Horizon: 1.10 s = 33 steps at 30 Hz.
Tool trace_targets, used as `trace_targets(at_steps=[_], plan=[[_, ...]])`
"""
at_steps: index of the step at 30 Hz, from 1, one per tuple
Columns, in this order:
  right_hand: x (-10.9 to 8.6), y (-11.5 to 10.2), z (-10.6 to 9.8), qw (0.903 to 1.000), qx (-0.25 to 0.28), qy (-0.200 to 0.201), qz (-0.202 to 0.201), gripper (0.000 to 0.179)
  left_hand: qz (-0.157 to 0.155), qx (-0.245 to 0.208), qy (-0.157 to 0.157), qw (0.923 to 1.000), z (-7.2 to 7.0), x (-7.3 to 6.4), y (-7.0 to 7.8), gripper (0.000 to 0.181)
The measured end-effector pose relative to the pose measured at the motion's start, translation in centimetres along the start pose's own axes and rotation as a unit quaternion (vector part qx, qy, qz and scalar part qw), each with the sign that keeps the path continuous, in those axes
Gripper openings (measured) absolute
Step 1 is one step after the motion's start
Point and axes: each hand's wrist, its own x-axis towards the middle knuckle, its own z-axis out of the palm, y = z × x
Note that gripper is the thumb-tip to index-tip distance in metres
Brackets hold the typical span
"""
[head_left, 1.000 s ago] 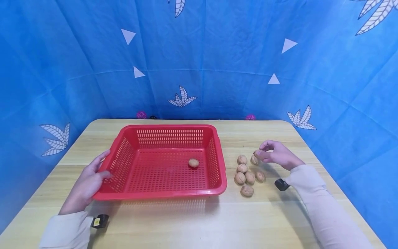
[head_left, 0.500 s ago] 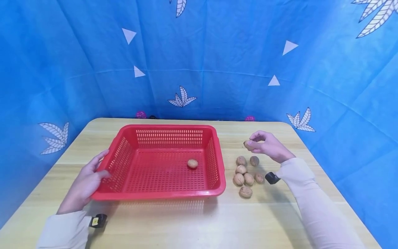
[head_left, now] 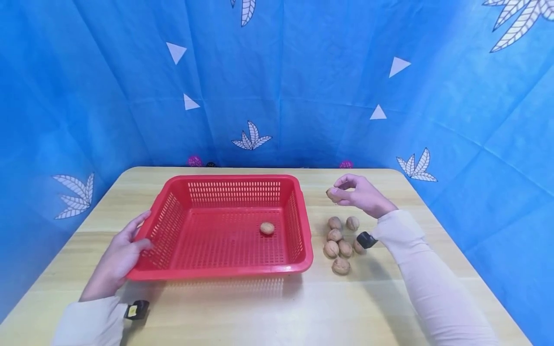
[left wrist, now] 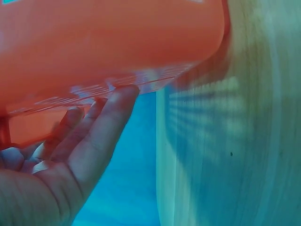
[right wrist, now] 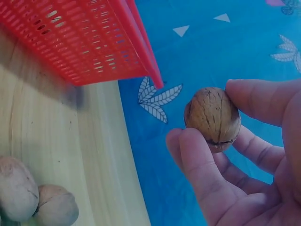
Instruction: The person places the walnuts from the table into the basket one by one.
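Observation:
My right hand pinches a walnut between thumb and fingertips, raised over the table to the right of the basket. The red plastic basket has slotted walls, and a single walnut lies on its floor toward the right. At the basket's left side my left hand grips the rim, thumb over the edge. From the left wrist, fingers show against the basket's outer side. Below the right hand, several loose walnuts lie in a cluster on the wood.
A light wooden table carries everything. Behind it hangs a blue cloth with white leaves and triangles. A small black wrist camera sits under the right sleeve, overlapping one loose walnut in the head view.
My right hand has lifted a walnut from the back right of the cluster and carried it left toward the basket. The left hand has kept its place on the rim.

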Motion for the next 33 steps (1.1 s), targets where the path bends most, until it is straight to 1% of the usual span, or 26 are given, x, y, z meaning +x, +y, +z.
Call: trace_targets(at_steps=[4,9,16,21,29,33], plan=[[0.2,-0.5,0.4,1.0000,0.004,-0.001,-0.004,0.031,-0.005,0.004,0.001,1.0000,0.2,-0.1,0.0,0.077],[0.5,-1.0,1.0,1.0000,-0.003,0.001,-0.008,0.029,-0.008,0.011,-0.002,0.9999,0.4,-0.2,-0.3,0.078],[1.5,-2.2,1.8,0.9999,0.002,-0.001,-0.011,0.031,0.001,0.010,0.004,0.9999,0.2,0.1,0.0,0.077],[1.8,-2.7,2.4,0.9999,0.011,-0.003,-0.013,0.030,0.001,0.010,0.003,0.9999,0.0,0.4,0.1,0.077],[2.1,-3.2,3.4,0.9997,0.019,-0.007,-0.014,0.030,-0.003,0.014,0.001,0.9999,-0.2,0.2,-0.2,0.075],[2.3,-3.4,3.8,0.9998,0.013,-0.007,-0.016,0.028,0.001,0.011,-0.002,0.9999,-0.1,0.2,-0.4,0.075]])
